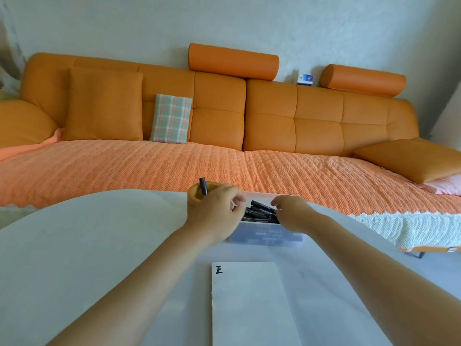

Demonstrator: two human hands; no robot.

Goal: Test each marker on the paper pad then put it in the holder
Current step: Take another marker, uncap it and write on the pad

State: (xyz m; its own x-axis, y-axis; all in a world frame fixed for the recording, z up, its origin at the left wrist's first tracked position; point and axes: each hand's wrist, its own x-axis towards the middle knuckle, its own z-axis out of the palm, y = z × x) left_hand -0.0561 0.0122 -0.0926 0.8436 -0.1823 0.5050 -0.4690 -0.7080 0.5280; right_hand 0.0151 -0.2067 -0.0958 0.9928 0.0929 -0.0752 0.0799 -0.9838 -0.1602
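A round wooden holder (195, 196) stands on the white table (74, 245) with one black marker (203, 186) upright in it. Just right of it, a clear plastic box (264, 237) holds several black markers (262, 209). My left hand (217, 213) hovers between holder and box, its fingers loosely curled with nothing visible in them. From the right, my right hand (291, 213) reaches into the box, and its fingertips pinch the end of the topmost marker. The white paper pad (249, 305) lies in front of me with one black test mark (219, 269) at its top left corner.
An orange sofa (249, 116) with a knitted cover runs behind the table's far edge, with cushions on it. Both forearms stretch over the table on either side of the pad.
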